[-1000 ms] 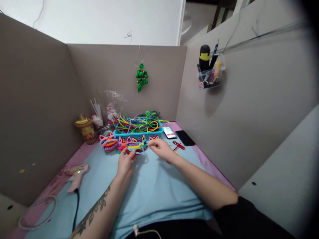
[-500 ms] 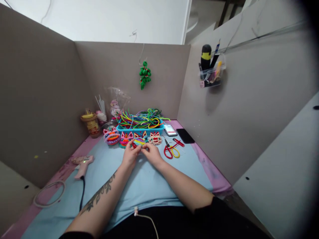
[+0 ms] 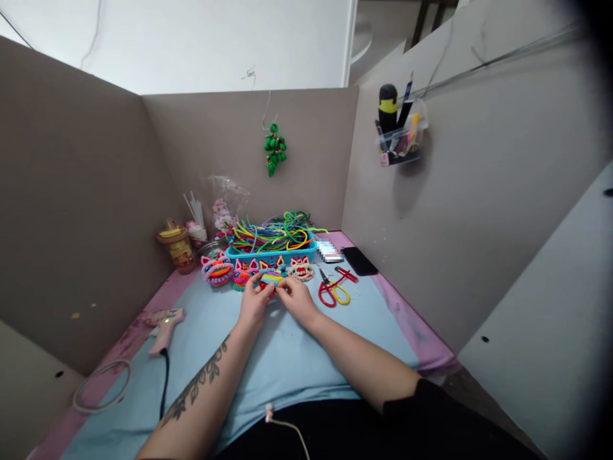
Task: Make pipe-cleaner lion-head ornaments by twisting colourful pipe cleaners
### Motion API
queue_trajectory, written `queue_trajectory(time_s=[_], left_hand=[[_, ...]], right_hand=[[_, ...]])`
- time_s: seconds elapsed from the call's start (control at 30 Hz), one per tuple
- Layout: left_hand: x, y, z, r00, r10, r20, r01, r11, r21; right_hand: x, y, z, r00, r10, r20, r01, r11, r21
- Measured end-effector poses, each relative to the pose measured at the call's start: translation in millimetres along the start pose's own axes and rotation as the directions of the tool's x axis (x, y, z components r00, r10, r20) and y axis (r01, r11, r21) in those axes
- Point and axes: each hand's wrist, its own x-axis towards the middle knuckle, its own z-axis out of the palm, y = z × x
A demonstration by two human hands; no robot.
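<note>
A small piece of fuzzy pipe cleaners [image 3: 272, 279], striped yellow and blue with red below, is between my two hands. My left hand [image 3: 255, 301] grips its left side, thumb and fingers closed. From the right, my right hand [image 3: 295, 297] pinches at its edge with fingertips together; fine detail there is too small to make out. Just beyond my hands stand several pipe-cleaner animal heads: a pink and purple one [image 3: 218, 269], a pink and orange one [image 3: 245, 275], one with red-and-white ears [image 3: 271, 262] partly hidden by the held piece, and a cream one [image 3: 301, 269].
Behind the heads lies a blue basket [image 3: 268, 255] of pipe cleaners. Scissors [image 3: 334, 291] and a black phone [image 3: 360, 261] are at right. A pink glue gun [image 3: 166, 332] with its cable and a lidded cup [image 3: 178, 249] are at left. Partition walls enclose the table.
The held piece has come slightly toward me, showing more of its stripes and red part. My hands stay close together around it. The whole view has shifted a little.
</note>
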Motion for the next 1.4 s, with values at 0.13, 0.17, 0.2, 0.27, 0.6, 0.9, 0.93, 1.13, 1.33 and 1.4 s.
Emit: queue_trajectory(time_s=[0.13, 0.17, 0.2, 0.27, 0.6, 0.9, 0.93, 1.13, 1.33, 1.4], left_hand=[[0, -1, 0.6, 0.998, 0.051, 0.024, -0.052, 0.997, 0.061], [0, -2, 0.3, 0.997, 0.07, 0.035, -0.073, 0.995, 0.075], [0, -3, 0.0, 0.995, 0.091, 0.046, -0.095, 0.991, 0.09], [1, -5, -0.9, 0.99, 0.126, 0.062, -0.132, 0.985, 0.113], [3, -10, -0.1, 0.991, 0.119, 0.056, -0.125, 0.983, 0.136], [6, -8, -1.0, 0.976, 0.213, -0.043, -0.2, 0.957, 0.211], [7, -8, -1.5, 0.974, 0.223, -0.038, -0.209, 0.952, 0.223], [8, -8, -2.6, 0.981, 0.194, -0.029, -0.184, 0.961, 0.205], [7, -6, -1.5, 0.982, 0.188, 0.033, -0.191, 0.969, 0.159], [7, -7, -1.8, 0.975, 0.217, 0.044, -0.222, 0.96, 0.173]], right_hand=[[0, -1, -3, 0.999, -0.047, 0.027, 0.048, 0.998, -0.047], [0, -1, -4, 0.998, -0.051, 0.03, 0.053, 0.997, -0.061], [0, -1, -4, 0.998, -0.052, 0.031, 0.055, 0.995, -0.079], [1, 0, -6, 0.998, -0.049, 0.035, 0.053, 0.991, -0.125], [5, 2, -6, 1.0, 0.0, -0.007, -0.001, 0.969, -0.249], [0, -1, -3, 0.998, -0.052, 0.019, 0.054, 0.979, -0.198], [-1, -2, -3, 0.998, -0.052, 0.021, 0.055, 0.98, -0.193], [-2, 0, -1, 0.999, -0.047, 0.015, 0.049, 0.987, -0.155], [-2, 3, 1, 1.0, -0.02, -0.006, 0.019, 0.99, -0.138], [-2, 3, 2, 1.0, -0.021, -0.008, 0.02, 0.991, -0.129]])
